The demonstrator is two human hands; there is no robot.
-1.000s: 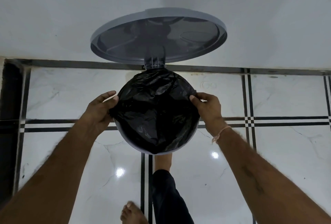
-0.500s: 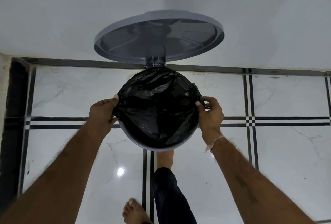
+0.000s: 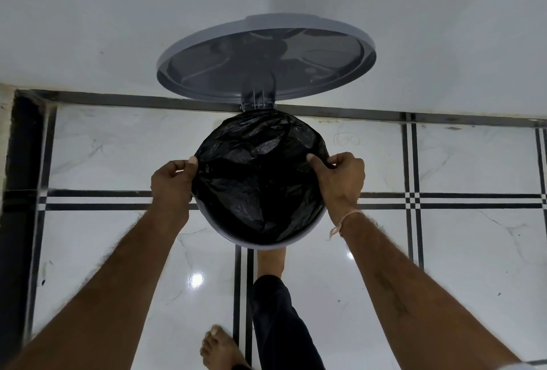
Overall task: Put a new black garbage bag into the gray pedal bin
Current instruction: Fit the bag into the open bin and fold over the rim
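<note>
One risk: the bag (image 3: pixel 257 180) is thin, crumpled film; a hard tug over the rim of the bin (image 3: pixel 251 246) could tear the hem or pull the far edge loose.
Second risk: the lid (image 3: pixel 266 58) stands open against the wall while a bare foot (image 3: pixel 270 261) presses at the bin's near base, the pedal itself hidden; ease off, and the lid would likely drop onto the hands.
Third risk: a gray strip of rim shows bare at the near side, so the hem looks unseated there and could slide in under a load.
Left hand (image 3: pixel 171 184): at the bin's left edge, arm reaching forward and down, thumb on top, fingers curled; the grip pinches the bag's hem.
Right hand (image 3: pixel 340 183): mirrored at the right edge, thumb laid over the film, fingers folded below; the grip is closed on the hem. A thread band circles the wrist.
Bag's place: inside the bin, mouth spread across the opening, far edge tucked under the hinge.
Setting: the bin stands on a glossy white tiled floor (image 3: pixel 444 251) with black lines.
</note>
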